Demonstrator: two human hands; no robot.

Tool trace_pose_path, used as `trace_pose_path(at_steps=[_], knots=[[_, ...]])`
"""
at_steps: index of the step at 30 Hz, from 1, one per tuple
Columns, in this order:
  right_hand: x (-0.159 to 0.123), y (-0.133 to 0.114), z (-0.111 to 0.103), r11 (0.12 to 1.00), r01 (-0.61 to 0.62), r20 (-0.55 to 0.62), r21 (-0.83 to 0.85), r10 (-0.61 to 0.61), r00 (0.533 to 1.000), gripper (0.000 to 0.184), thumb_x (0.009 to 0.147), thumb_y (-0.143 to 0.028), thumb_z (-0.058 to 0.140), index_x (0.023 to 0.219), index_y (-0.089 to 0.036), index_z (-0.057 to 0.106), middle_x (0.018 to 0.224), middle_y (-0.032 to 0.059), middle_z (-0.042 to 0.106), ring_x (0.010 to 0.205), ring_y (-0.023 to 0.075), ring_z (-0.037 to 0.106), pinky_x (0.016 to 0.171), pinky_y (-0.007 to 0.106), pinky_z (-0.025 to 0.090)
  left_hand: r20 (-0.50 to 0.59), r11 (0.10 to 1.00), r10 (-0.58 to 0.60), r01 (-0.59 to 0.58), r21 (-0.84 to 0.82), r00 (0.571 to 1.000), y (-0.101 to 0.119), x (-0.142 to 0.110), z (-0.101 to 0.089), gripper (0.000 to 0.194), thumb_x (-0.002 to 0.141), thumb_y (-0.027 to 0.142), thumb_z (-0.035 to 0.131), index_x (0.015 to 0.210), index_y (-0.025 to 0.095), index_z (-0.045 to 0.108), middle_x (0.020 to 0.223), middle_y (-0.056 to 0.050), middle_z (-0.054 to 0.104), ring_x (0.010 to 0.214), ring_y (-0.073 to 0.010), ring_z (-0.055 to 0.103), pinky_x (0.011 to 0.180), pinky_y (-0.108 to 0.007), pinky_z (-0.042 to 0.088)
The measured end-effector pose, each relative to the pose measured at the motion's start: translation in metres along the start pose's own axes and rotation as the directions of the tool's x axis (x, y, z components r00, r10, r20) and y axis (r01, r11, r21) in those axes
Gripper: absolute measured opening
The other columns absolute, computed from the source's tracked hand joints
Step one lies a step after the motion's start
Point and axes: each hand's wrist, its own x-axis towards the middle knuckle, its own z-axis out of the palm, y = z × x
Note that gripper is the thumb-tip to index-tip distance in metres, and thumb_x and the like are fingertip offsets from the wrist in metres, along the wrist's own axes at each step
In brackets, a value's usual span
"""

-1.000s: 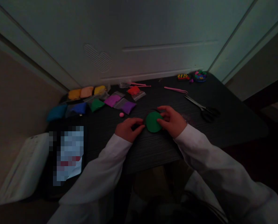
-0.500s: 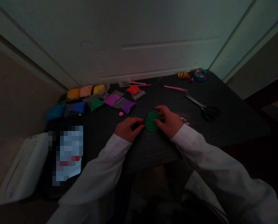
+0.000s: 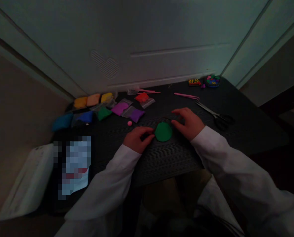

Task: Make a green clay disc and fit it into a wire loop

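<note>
A flat, round green clay disc (image 3: 163,132) lies on the dark table in front of me, with a thin dark curved rim showing along its far side. My left hand (image 3: 140,138) pinches the disc's left edge between thumb and fingertips. To the right of the disc, my right hand (image 3: 189,123) is open, thumb and fingers apart and holding nothing. Its thumb tip is close to the dark rim; whether they touch is hard to see. A small pink clay ball (image 3: 129,123) rests beyond my left hand.
Bags of coloured clay, including purple (image 3: 137,115) and green (image 3: 104,113), lie at the back left. Pink tweezers (image 3: 186,96) and black-handled scissors (image 3: 216,115) are at the right. Small decorated pieces (image 3: 212,81) stand at the far right corner. A lit tablet (image 3: 77,164) sits at the left.
My right hand has let go of the green disc and moved right, its fingers opening. My left hand stays at the disc's left edge. The view has shifted slightly.
</note>
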Motion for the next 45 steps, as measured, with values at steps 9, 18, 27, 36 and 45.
trace_pose_path(at_steps=[9,18,27,36,45], knots=[[0.016,0.026,0.000,0.999,0.041,0.274,-0.020,-0.034,0.961,0.022,0.070,-0.029,0.052,0.090,-0.023,0.060,0.092,0.0033,0.057,0.086,0.0176,0.051,0.074,0.033,0.041,0.010,1.000,0.010,-0.009,-0.018,1.000,0.000,0.001,0.000,0.022,0.068,0.030,0.052,0.085,0.018,0.059,0.079,-0.001,0.063,0.069,-0.0116,0.055,0.064,-0.024,0.045],[0.007,0.021,-0.002,0.988,-0.034,0.194,0.150,0.004,0.981,0.016,0.068,-0.028,0.054,0.081,-0.020,0.059,0.074,-0.0002,0.058,0.065,0.0116,0.051,0.061,0.025,0.040,-0.013,0.999,-0.041,0.041,-0.019,0.999,0.000,0.000,0.000,0.026,0.067,0.033,0.053,0.086,0.017,0.060,0.080,-0.002,0.063,0.067,-0.0116,0.055,0.064,-0.024,0.045],[0.002,0.014,-0.004,0.976,0.002,0.076,0.219,-0.019,0.997,0.015,0.071,-0.025,0.050,0.083,-0.019,0.052,0.077,0.0000,0.060,0.072,0.0116,0.055,0.066,0.025,0.041,-0.008,0.994,-0.106,0.106,-0.024,0.994,0.005,0.001,-0.001,0.027,0.067,0.035,0.052,0.086,0.018,0.060,0.079,-0.001,0.063,0.066,-0.0110,0.055,0.062,-0.022,0.045],[0.002,0.012,0.000,0.995,0.098,0.031,0.023,-0.099,0.995,0.025,0.070,-0.025,0.050,0.094,-0.017,0.048,0.094,0.0067,0.056,0.089,0.0190,0.050,0.075,0.033,0.037,-0.023,0.996,-0.087,0.086,-0.023,0.996,0.005,0.001,-0.001,0.026,0.068,0.035,0.051,0.086,0.019,0.059,0.078,-0.001,0.063,0.065,-0.0112,0.055,0.062,-0.024,0.046],[-0.016,-0.029,0.001,0.920,0.392,0.277,-0.018,-0.372,0.886,0.038,0.069,-0.041,0.053,0.097,-0.016,0.049,0.101,0.0094,0.052,0.095,0.0227,0.043,0.080,0.038,0.028,0.003,0.998,-0.068,0.068,0.003,0.998,0.003,0.002,0.000,0.026,0.068,0.034,0.051,0.088,0.019,0.059,0.078,-0.001,0.063,0.066,-0.0112,0.055,0.063,-0.023,0.045]])
